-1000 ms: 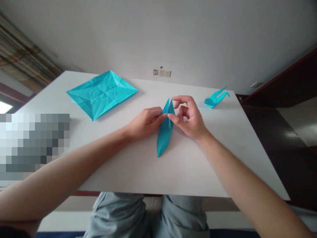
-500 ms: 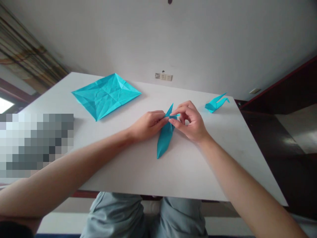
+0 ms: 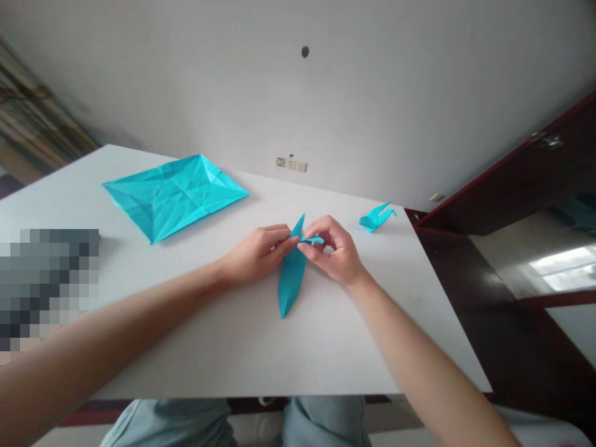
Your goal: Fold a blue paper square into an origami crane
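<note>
A folded blue paper piece [image 3: 292,282] is held just above or on the white table, its long broad end pointing toward me and a narrow tip pointing away. My left hand [image 3: 263,251] pinches it from the left near its middle, thumb on top. From the right, my right hand [image 3: 334,251] has thumb and fingers closed at the same middle part, where a thin pointed strip sticks out to the right between them. The exact hold of the right fingertips is partly hidden.
On the white table [image 3: 233,354], a creased blue sheet [image 3: 177,195] lies flat at the back left. A folded blue paper bird [image 3: 375,218] stands near the back right corner. Something blurred by pixelation [image 3: 41,285] is at the left. Behind is a wall with sockets [image 3: 291,164].
The camera view has shifted, so the table and papers appear lower and further left. Both hands still hold the folded piece, and its thin strip sticks out a little more visibly between the right fingers.
</note>
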Tool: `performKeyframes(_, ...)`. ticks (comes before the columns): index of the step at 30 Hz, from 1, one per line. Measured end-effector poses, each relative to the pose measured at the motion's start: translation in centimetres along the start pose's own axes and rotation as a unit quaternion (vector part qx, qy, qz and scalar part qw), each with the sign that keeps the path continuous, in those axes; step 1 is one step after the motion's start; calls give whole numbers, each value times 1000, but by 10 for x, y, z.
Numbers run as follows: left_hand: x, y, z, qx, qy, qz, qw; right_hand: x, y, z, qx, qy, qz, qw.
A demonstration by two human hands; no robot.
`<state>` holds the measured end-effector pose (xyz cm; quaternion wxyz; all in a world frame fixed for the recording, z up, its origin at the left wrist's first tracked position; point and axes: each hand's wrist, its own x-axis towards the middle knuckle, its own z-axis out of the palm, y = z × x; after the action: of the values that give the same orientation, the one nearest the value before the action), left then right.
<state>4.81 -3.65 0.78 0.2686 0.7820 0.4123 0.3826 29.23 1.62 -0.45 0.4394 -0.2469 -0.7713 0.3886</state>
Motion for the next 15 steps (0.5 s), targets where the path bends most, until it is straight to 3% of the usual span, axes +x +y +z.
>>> performKeyframes(6,1,-2,2,11,43,44,998,1,1,-1,33,-2,-25,999)
performKeyframes(11,0,1,4,12,57,63,996,3,0,-3,-28,16,-51,998)
performKeyframes(15,-1,3,4,12,50,74,996,2,0,-4,-10,9,-22,1000)
